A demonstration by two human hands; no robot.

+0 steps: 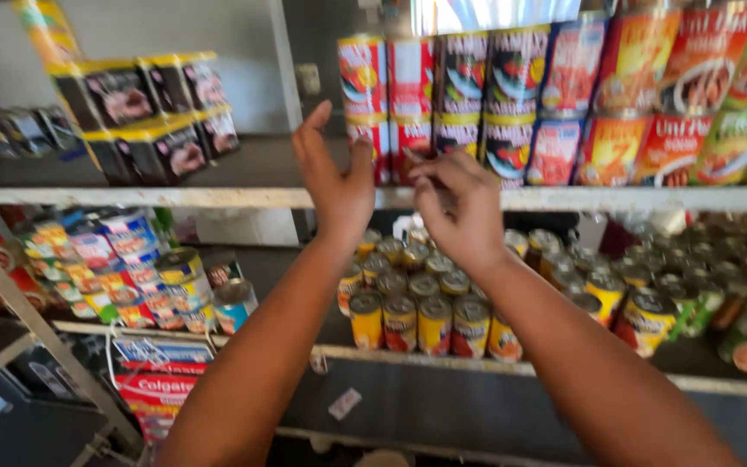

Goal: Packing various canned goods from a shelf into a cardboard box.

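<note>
1. Hands first: both are raised in front of the upper shelf [218, 197], right at the stacked tall cans [412, 104]. The cans stand upright, long axis vertical, two high, straight ahead of the fingers.
2. Left hand [335, 186] has its grip apart, palm turned inward and fingers spread, thumb tip looking like it brushes the lower red-and-white can [365, 143]. It holds nothing.
3. Right hand [460, 212] is curled, fingertips bunched together near the bottom of the lower cans. Can't tell if it's pinching something small or just touching a can, too blurry. Both hands are about equally near; the right sits slightly closer to the middle of the row.
4. Labels on that row run red and white on the left, then black with a bowl picture, then blue, orange-red and green toward the right.
5. Upper left: black boxes with yellow edges [144, 112], stacked and tilted.
6. Lower shelf: small yellow cans [417, 320] with ring-pull lids in rows below the hands, colourful small tins [123, 268] to the left, and a red-and-white carton [162, 385] beneath those.
</note>
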